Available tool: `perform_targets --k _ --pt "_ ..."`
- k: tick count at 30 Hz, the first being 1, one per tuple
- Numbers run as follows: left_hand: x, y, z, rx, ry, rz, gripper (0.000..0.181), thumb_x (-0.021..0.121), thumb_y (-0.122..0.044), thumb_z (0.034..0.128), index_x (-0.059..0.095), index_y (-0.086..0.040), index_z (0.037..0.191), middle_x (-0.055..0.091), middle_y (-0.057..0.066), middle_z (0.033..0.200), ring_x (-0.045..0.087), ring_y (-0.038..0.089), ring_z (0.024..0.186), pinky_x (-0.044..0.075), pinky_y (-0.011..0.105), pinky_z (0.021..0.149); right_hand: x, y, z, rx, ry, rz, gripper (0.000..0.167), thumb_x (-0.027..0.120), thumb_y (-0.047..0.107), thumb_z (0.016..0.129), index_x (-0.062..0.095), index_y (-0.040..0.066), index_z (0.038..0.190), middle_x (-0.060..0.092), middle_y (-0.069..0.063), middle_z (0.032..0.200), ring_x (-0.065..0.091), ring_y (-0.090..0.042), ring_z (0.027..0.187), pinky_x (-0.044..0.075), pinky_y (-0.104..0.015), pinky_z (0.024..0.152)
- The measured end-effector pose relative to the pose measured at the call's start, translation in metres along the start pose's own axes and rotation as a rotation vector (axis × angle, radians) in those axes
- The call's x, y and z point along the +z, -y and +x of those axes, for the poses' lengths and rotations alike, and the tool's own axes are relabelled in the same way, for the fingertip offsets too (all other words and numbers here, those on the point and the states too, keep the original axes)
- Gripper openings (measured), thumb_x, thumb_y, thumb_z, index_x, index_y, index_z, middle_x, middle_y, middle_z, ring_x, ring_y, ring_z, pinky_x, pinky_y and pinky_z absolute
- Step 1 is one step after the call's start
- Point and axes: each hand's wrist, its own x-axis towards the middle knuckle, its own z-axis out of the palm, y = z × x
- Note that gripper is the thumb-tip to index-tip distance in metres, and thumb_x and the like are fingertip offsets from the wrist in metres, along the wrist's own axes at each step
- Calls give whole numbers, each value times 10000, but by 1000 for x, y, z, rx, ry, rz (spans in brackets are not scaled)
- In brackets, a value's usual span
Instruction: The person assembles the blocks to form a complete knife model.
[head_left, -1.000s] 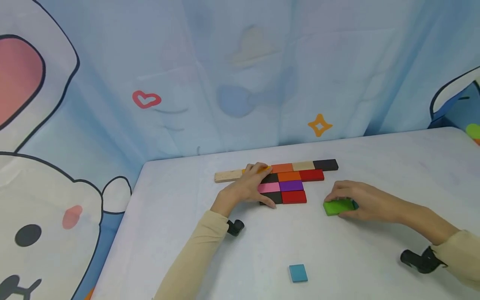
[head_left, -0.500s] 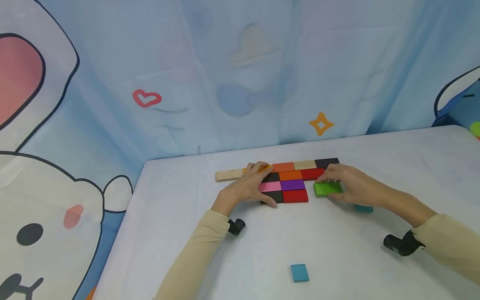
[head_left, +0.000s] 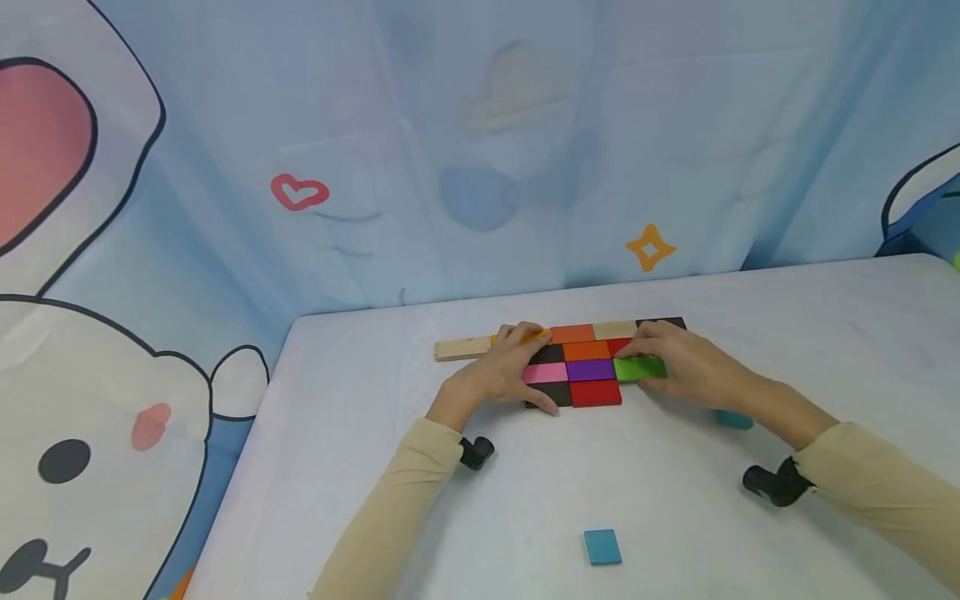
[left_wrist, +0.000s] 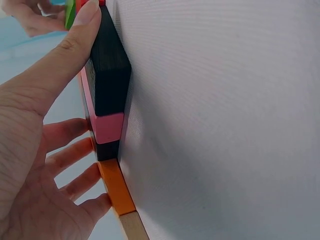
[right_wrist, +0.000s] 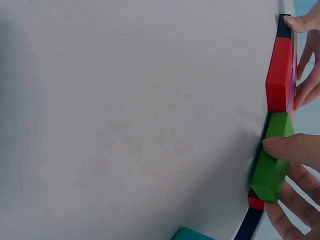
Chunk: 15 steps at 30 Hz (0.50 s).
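Observation:
Flat coloured wooden blocks lie in several touching rows on the white table. My right hand (head_left: 697,367) pinches a green block (head_left: 637,367) between thumb and fingers, at the right end of the row with the pink block (head_left: 545,372) and the purple block (head_left: 590,370). In the right wrist view the green block (right_wrist: 274,167) looks slightly raised and tilted. Spread across the rows' left side, my left hand (head_left: 487,373) rests its thumb on the front black block (head_left: 551,394). Its fingers reach the yellow block (head_left: 536,335) at the back. A red block (head_left: 596,393) sits beside the black one.
A teal block (head_left: 733,419) lies under my right forearm. Nearer the front is a square blue block (head_left: 603,547). The back row runs from a plain wood block (head_left: 461,348) to a black block (head_left: 675,322). Behind the table (head_left: 360,400) hangs a printed blue curtain (head_left: 420,242).
My right hand has carried the green block left and back to the end of the pink and purple row, uncovering the teal block. My left hand has stayed on the rows.

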Motion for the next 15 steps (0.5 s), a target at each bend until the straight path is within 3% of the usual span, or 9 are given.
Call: perform_targets --k 15 --pt "0 -1 0 1 -4 -2 1135 892 -536 795 282 -148 1669 251 22 1683 238 232 1501 415 378 1175 5 1 -2 -23 -44 -34 402 910 5 774 783 15 1155 629 -159 1138 593 -340 1082 612 -515 880"
